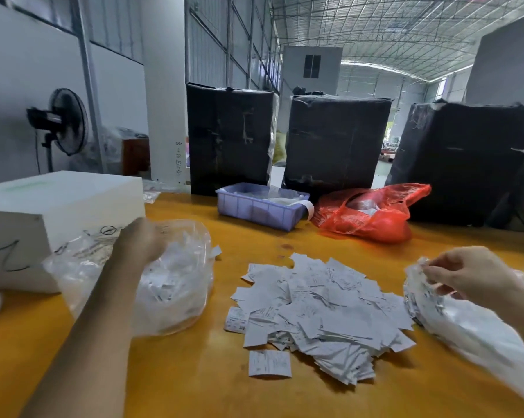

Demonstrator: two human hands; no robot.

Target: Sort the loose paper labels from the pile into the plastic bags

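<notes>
Lying at the lower centre of the frame, the pile of loose paper labels [318, 309] spreads over a yellow-orange table [194, 372], with one stray label [269, 364] lying just below the heap, apart from it. At centre left the left hand [141, 241] reaches into the mouth of a clear plastic bag [170, 285] that is already partly filled with white labels; the hand is motion-blurred and its fingers are buried in the bag, so whether they grip anything cannot be told. At the right edge the right hand [469, 274] pinches the crumpled top of a second plastic bag [454, 315], fingers curled on the film, and that bag also shows printed labels inside and trails toward the lower right corner. A white box [58, 212] with black marker scribbles sits at the left, touching the first bag. Farther back, near the centre, stands a blue plastic tray [254, 208], and just to its right lies a red plastic bag [372, 211]. Three large black-wrapped bales [336, 140] line the far edge of the table, and a black standing fan [64, 122] is at the upper left beside a white wall.
</notes>
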